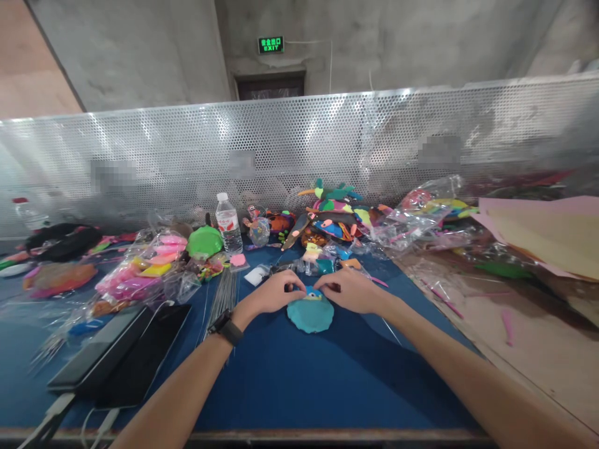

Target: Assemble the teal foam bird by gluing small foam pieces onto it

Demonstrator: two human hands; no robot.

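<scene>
A flat teal clay piece (310, 315) with a wavy edge lies on the blue table (281, 380). At its top edge sits a small blue clay head (312, 293) with an eye and a yellow strip. My left hand (279, 291), with a dark watch on its wrist, is closed at the left side of the blue head, thumb and finger pinching there. On the opposite side my right hand (347, 290) is closed too, its fingertips pressed at the head's right edge. The fingertips partly cover the blue clay.
Behind the hands are clay figures (332, 212), bagged clay and a water bottle (228, 224). Thin wires (223, 293) and two dark devices (135, 355) with cables lie left. Paper sheets (543, 231) rest on cardboard (486, 312) at right. A perforated metal screen (290, 137) stands behind.
</scene>
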